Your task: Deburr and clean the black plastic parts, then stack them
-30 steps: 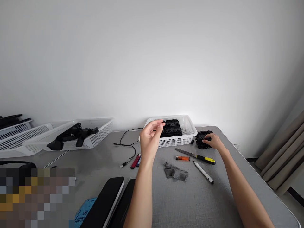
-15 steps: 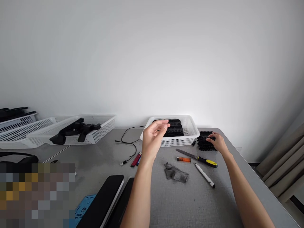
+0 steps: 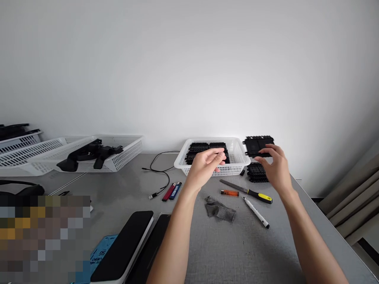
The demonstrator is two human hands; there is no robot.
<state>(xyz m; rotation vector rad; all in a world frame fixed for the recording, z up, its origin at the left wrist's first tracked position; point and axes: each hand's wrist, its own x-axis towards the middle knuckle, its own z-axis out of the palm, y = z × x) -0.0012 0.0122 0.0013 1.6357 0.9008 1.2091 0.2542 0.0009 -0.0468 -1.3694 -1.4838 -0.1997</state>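
Note:
A flat black plastic plate with toothed edges [image 3: 254, 146] is in my right hand [image 3: 275, 165], pinched by its near right side between thumb and fingers. It hangs in the air above a stack of similar black toothed pieces [image 3: 257, 173] on the table. My left hand [image 3: 207, 163] hovers at the front of a white plastic basket [image 3: 233, 170], its fingers loosely bent and apart with nothing seen in them. Inside the basket, more black toothed pieces [image 3: 199, 146] lie in rows on the left side, partly hidden by my left hand.
Before the basket lie a file [image 3: 256, 194], an orange lighter [image 3: 230, 193], a white marker [image 3: 257, 213] and a grey cloth [image 3: 220, 209]. Left are a cable [image 3: 167, 173], red and blue small boxes [image 3: 171, 192], a black-topped device [image 3: 124, 244] and baskets with black parts [image 3: 89, 154].
My right hand has lifted one black plate up off the stack at the right. My left hand has shifted right and slightly down across the basket's front. The camera view has tilted slightly.

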